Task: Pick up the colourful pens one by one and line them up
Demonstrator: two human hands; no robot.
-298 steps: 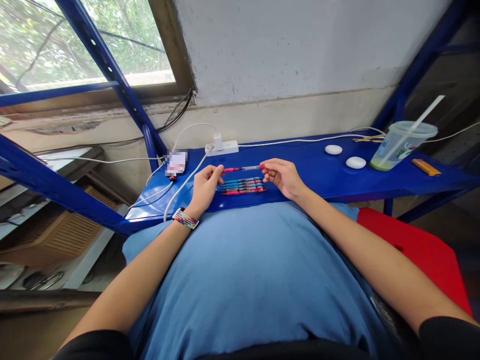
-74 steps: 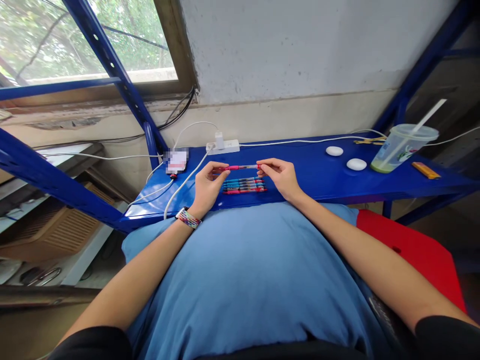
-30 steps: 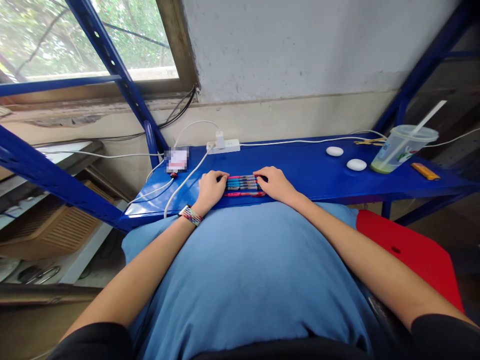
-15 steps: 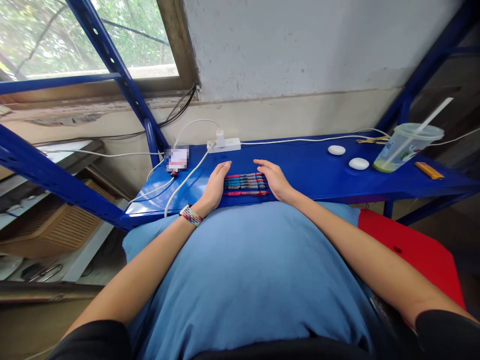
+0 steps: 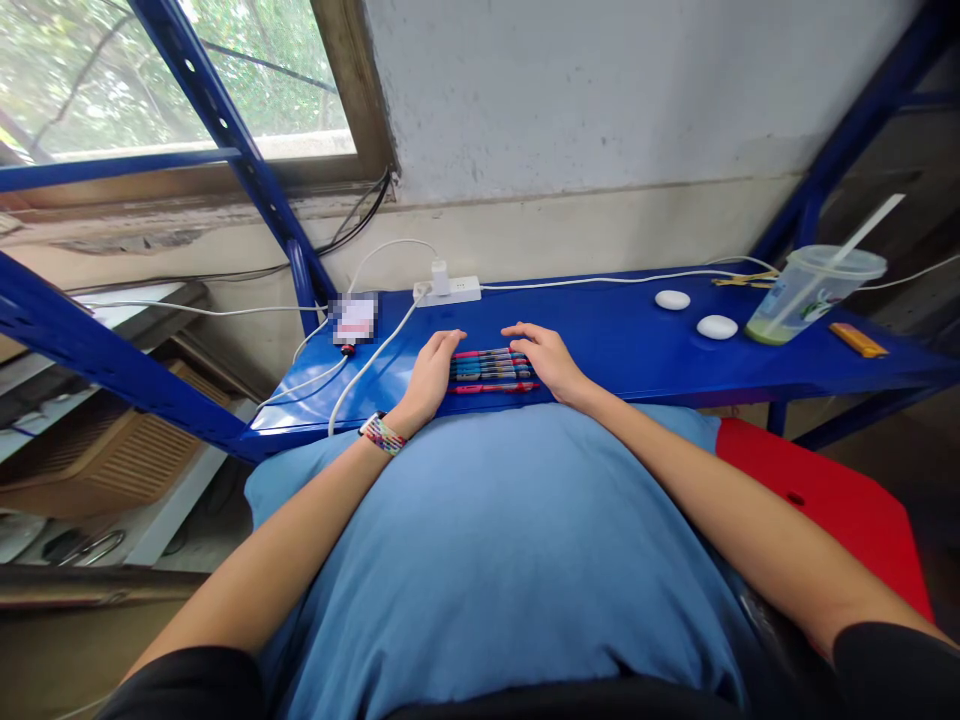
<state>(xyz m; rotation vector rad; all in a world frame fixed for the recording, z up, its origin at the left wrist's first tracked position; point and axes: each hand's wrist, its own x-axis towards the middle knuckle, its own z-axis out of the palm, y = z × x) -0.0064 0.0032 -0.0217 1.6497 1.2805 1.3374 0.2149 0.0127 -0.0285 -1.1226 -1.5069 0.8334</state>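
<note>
Several pens [image 5: 489,366] lie side by side in a row on the blue shelf top, lengthwise between my hands. Nearest to me, a red pen [image 5: 491,387] lies slightly apart from the others. My left hand [image 5: 433,372] stands on edge at the left ends of the row, fingers stretched out, palm facing the pens. At the right ends, my right hand [image 5: 550,360] is curved with its fingers extended over the pen tips. Neither hand grips a pen; whether the palms touch the ends I cannot tell. A woven multicoloured band [image 5: 383,433] is round my left wrist.
Behind the pens are a white power strip [image 5: 459,290] with a charger and cables. To the right stand two white oval objects [image 5: 673,300], a plastic cup [image 5: 817,295] with a straw, and an orange-yellow packet [image 5: 858,340]. A blue cushion [image 5: 525,540] fills my lap.
The fingers of my right hand have moved slightly left, inward over the pen ends. My left hand's fingertips have lowered a little. The pens lie almost as before.
</note>
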